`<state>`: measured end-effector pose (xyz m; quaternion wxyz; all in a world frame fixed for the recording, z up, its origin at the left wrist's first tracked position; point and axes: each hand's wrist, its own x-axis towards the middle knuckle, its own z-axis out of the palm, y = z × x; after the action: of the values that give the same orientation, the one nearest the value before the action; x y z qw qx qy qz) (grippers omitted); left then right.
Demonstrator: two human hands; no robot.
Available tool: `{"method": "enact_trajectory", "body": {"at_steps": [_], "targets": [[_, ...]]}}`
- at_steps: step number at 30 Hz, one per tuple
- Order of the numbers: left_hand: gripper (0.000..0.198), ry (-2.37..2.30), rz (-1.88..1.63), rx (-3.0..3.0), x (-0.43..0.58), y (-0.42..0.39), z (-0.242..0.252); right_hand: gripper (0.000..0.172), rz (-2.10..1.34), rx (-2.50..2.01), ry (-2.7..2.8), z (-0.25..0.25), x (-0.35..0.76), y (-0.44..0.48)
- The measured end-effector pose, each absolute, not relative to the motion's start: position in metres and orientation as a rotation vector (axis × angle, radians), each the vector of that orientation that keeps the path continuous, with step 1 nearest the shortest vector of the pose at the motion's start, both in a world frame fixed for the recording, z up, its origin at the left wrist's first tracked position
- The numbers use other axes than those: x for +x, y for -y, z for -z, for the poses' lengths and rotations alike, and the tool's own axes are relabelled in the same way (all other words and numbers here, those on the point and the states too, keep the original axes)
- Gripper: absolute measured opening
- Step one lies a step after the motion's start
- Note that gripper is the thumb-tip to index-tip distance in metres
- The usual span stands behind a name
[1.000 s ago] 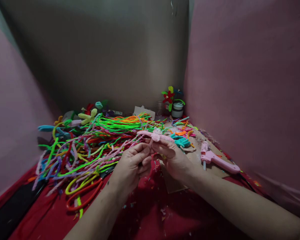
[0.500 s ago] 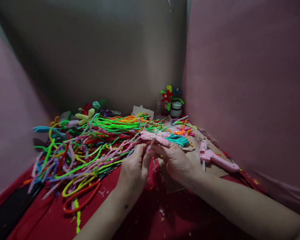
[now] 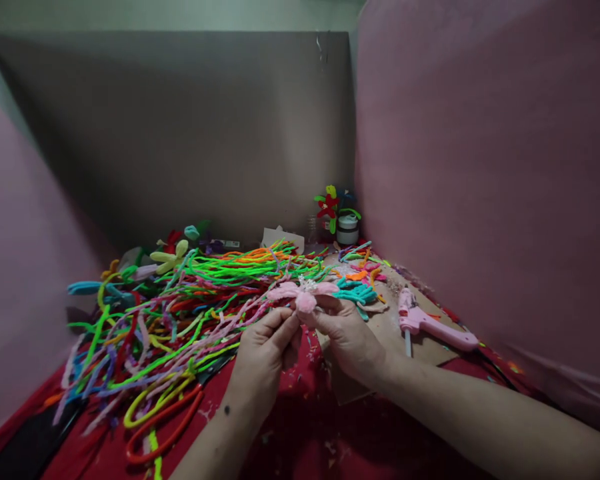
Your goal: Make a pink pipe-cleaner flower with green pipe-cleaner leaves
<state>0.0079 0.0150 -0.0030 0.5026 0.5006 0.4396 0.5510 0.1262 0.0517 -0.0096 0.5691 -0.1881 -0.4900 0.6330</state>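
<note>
Head view: craft inventory

Red cloth (image 3: 290, 433), beneath; heap of coloured fuzzy stems (image 3: 200, 327), left to centre; cardboard (image 3: 386, 327), right; right hand (image 3: 357, 343), thumb and fingers pinching pink flower (image 3: 306, 303); left hand (image 3: 265, 343), likewise; pink glue gun (image 3: 437, 328), on cardboard; teal bundle (image 3: 355, 291), just beyond right hand; pink flower, between both hands, raised above cloth

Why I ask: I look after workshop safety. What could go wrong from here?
The glue gun lies on the cardboard near the right forearm; if it is hot, which I can't tell, a brush against it could burn.
The left hand and right hand hold the pink flower at the fingertips, so a firm squeeze might bend it.
The tangled pile lies near the left hand, so strands could snag.
</note>
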Motion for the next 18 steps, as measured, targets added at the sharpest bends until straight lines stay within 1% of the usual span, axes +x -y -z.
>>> {"method": "enact_trajectory", "body": {"at_steps": [4,10,15,18], "targets": [[0.025,-0.898,-1.286,1.047,0.004,-0.016,0.001,0.014,-1.545,-0.427,1.102,0.006,0.126,-0.049],[0.025,-0.82,-1.211,1.012,-0.002,-0.016,-0.001,0.017,-1.646,-0.414,1.121,0.009,0.127,-0.052],[0.019,-0.791,-1.174,0.991,-0.003,-0.015,-0.001,0.011,-1.825,-0.3,1.166,0.012,0.128,-0.053],[0.018,-0.837,-1.172,1.024,0.0,-0.014,-0.003,0.008,-1.834,-0.255,1.15,0.013,0.127,-0.052]]}}
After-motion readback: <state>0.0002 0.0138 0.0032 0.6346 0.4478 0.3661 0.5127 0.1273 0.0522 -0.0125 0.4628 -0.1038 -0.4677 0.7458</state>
